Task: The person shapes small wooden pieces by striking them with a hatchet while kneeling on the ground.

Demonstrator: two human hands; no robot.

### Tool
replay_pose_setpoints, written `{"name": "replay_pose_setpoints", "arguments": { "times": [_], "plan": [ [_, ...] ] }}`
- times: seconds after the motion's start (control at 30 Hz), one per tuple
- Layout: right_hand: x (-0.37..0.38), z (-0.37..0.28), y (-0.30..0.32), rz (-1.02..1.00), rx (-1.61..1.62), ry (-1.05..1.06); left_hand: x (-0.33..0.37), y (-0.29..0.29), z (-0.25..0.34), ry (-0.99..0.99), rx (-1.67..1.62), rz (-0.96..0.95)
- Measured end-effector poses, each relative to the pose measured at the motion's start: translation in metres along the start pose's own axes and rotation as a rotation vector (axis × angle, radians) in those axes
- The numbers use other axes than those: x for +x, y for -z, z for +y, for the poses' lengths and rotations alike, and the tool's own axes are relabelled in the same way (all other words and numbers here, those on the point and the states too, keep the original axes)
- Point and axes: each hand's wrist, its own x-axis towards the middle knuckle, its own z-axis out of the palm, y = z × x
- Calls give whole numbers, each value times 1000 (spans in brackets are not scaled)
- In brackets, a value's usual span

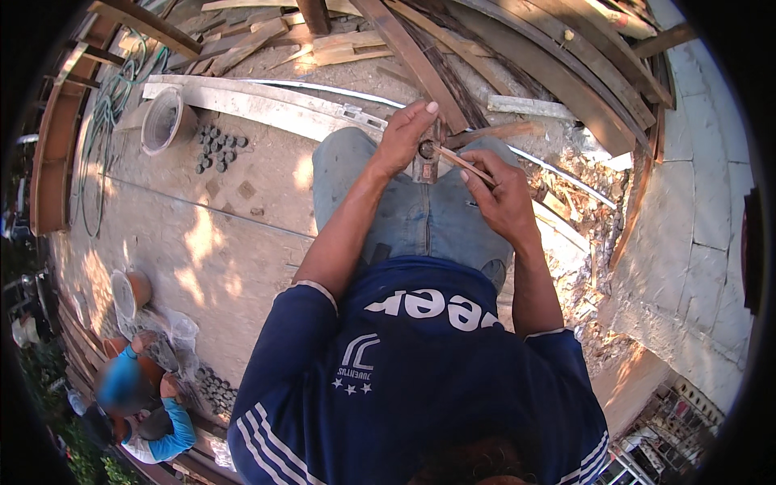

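Note:
My left hand (406, 133) grips a small metal tool (425, 160) with a round part at its top, held above my knees. My right hand (503, 194) pinches a thin wooden strip (462, 162) whose far tip touches the tool's round part. Both hands meet over my lap, just above my jeans (412, 218). Below them, my dark blue shirt (412, 364) fills the lower part of the view. How the strip sits against the tool is partly hidden by my fingers.
Wooden planks and beams (517, 56) lie piled ahead and to the right. A long pale board (259, 105), a grey bucket (166, 121) and several small dark round pieces (217, 147) rest on the concrete slab. A green hose (105, 113) coils at left. Another person (141, 396) crouches at lower left among pots.

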Motion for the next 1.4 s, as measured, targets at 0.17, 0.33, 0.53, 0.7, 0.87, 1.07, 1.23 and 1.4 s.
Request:
{"name": "replay_pose_setpoints", "arguments": {
  "times": [0.17,0.33,0.53,0.7,0.87,1.07,1.23,1.4],
  "plan": [
    [-2,-11,7,-39,282,-185,-6,-8,-1,2,-108,217],
    [-6,-11,5,-77,381,-124,-16,-10,-13,-57,-80,333],
    [0,-12,-3,-18,492,-66,-19,1,-6,-31,-17,279],
    [26,-11,-16,161,346,132,-7,14,0,-23,-44,319],
    [52,-17,-44,247,596,40,2,19,5,0,-116,333],
    [69,-7,-56,254,424,146,6,21,0,-8,-106,371],
    [73,-3,-55,244,361,181,6,22,-1,-4,-77,369],
    [76,-3,-55,246,379,188,9,23,-3,-13,-138,346]
  ]
}}
